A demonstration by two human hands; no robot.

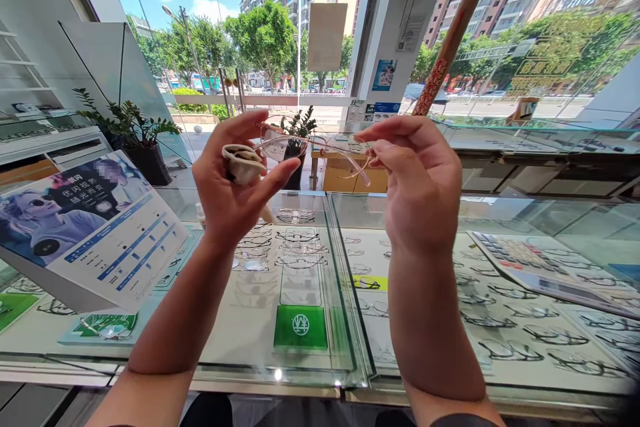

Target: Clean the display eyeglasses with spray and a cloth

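I've got a pair of thin-rimmed glasses (286,147) up at the centre of the frame, held between my two hands against the bright window. My left hand (225,197), left of centre, has a crumpled cream cloth (243,164) tucked in the palm under curled fingers; the forefinger reaches to the top of the near rim, and the thumb lies close below the lens. My right hand (420,170), right of centre, pinches the far end of the glasses between thumb and fingertips. One slim arm slants down toward me, its tip free.

As far as I can judge, the handling is midway: the pair is up and steadied — but not folded, nor set down. Whether the cloth has been over either lens, I can't tell.

Under my wrists runs the glass display counter (235,334), with rows of frames in it, a green card (300,327) at lower centre, a calculator (537,267) at right, and a promotional board (100,234) at left.
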